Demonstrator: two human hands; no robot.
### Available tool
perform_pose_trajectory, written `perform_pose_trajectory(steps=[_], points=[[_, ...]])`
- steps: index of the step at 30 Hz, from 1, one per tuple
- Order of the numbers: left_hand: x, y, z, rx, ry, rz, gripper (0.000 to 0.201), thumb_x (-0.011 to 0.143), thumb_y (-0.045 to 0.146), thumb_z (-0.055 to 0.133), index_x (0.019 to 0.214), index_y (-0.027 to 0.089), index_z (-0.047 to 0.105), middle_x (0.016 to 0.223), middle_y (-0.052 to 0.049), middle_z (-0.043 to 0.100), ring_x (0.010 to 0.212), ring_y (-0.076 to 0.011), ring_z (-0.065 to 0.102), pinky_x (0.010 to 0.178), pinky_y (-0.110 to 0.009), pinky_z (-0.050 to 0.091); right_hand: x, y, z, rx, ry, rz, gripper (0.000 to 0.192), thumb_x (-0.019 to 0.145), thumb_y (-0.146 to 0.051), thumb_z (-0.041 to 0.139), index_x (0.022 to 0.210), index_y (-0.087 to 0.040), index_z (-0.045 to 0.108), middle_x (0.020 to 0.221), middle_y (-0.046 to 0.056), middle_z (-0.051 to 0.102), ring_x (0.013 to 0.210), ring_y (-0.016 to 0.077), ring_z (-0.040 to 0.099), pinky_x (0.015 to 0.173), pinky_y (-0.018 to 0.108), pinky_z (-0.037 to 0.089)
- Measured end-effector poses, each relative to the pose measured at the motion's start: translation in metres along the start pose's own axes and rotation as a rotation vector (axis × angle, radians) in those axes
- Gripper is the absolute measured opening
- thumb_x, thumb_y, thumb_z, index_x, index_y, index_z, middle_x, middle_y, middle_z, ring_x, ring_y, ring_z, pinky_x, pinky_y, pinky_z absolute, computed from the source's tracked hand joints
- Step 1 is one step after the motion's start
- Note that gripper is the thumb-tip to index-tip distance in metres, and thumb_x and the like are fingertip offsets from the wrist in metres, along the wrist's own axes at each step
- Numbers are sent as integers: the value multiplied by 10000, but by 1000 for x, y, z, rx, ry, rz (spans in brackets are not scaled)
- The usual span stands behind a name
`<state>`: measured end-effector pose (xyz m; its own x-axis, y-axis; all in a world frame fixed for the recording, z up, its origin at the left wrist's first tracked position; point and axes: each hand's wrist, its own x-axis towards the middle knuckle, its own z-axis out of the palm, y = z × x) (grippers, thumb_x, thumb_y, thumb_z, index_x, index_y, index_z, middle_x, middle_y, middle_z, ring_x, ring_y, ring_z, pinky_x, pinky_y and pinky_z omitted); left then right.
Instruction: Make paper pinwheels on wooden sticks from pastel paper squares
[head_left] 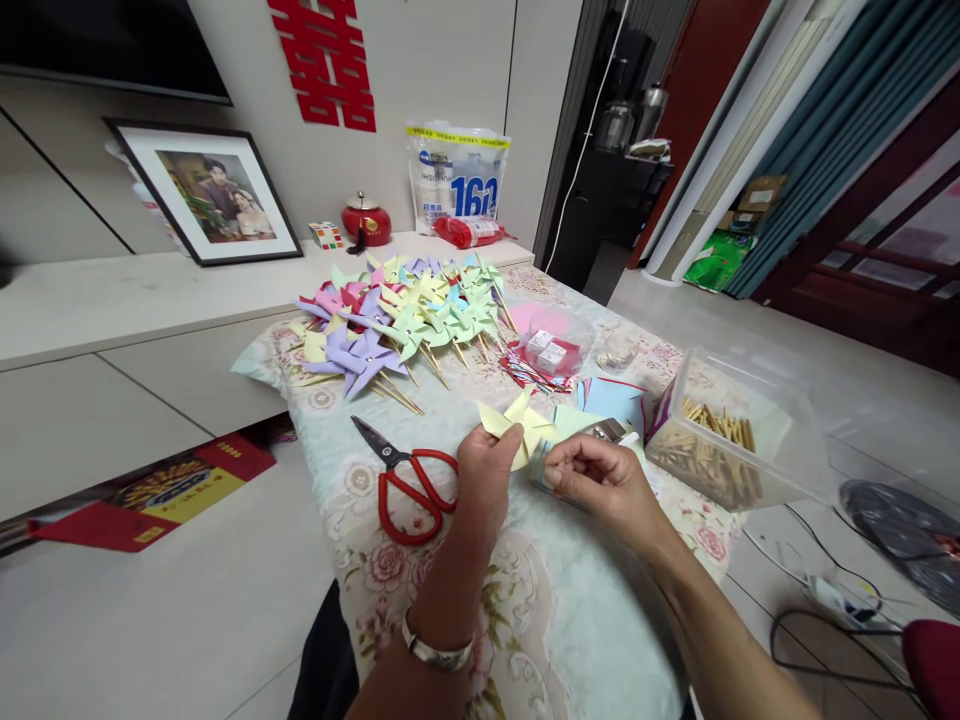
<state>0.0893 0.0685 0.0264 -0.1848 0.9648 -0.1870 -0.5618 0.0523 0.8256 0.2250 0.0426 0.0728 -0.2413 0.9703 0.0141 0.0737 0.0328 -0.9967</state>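
My left hand (489,462) grips a pale yellow paper pinwheel (531,428), its thumb pressed near the folded centre. Just to the right, my right hand (596,472) has thumb and fingers pinched together; whatever is between them is too small or hidden to make out. Red-handled scissors (411,480) lie with their blades pointing away, left of my left hand. Behind my hands, many finished pinwheels (409,318) in purple, green, yellow and pink are heaped with their sticks toward me. Pale green and blue paper sheets (611,398) lie beyond my right hand.
A clear plastic bin (750,440) of short wooden sticks (720,430) stands at the right. Red patterned paper (544,365) under a clear bag lies mid-table on the floral tablecloth (592,590). A white cabinet (150,300) borders the far side; cables (825,640) run across the floor.
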Motion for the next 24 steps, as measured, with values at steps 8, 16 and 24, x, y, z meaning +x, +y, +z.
perform_pose_trajectory(steps=[8,16,24], points=[[3,1,-1,-6,37,-12,311,632,283,795,886,113,738,727,-32,752,625,-173,659,634,-272,499,45,-8,2,40,171,-192,149,702,-315,832,800,-220,772,663,-14,688,577,129,597,579,267,490],[5,-1,-2,-24,72,-8,326,623,281,817,890,111,738,713,-29,761,605,-172,673,617,-269,516,42,13,-2,-8,189,-228,60,756,-274,798,796,-233,781,795,7,727,753,158,634,703,277,483],[-4,11,5,10,84,11,298,615,272,805,860,115,742,699,-28,759,621,-184,690,640,-276,522,35,18,-8,-130,156,-364,48,865,-262,717,818,-251,717,839,4,681,814,181,615,773,319,459]])
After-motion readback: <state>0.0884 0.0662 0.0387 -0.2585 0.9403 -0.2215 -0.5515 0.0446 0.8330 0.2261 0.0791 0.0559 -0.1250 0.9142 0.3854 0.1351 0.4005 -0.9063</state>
